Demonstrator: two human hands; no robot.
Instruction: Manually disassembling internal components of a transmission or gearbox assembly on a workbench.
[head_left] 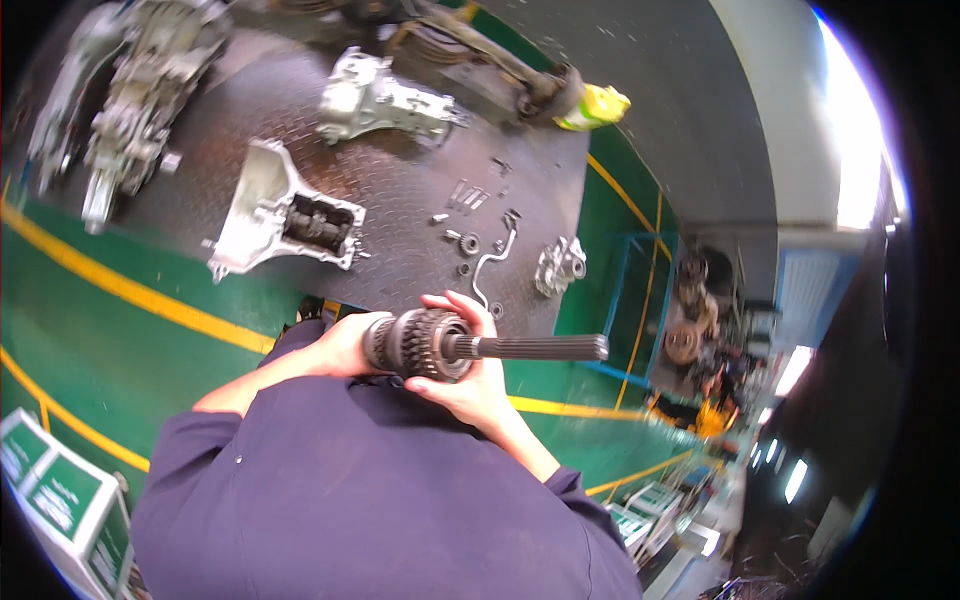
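Close to my body, both hands hold a gear shaft [425,345] with toothed gears stacked on it. Its long splined end sticks out to the right, roughly level. My left hand [347,345] grips the left end of the gear stack. Around the right side of the gears, my right hand [476,385] wraps with the thumb below and the fingers above. Ahead on the table lies an open gearbox housing [262,222] with dark gears inside. Right of it are a small loose gear [469,243], a bent metal rod [492,258] and several bolts [470,195].
The dark checkered metal table [400,220] also bears a second housing [385,100], a large gearbox [150,100] at far left and a small cast part [560,266] by the right edge. A yellow-green bag [597,107] sits far right. White-green boxes [65,495] stand lower left.
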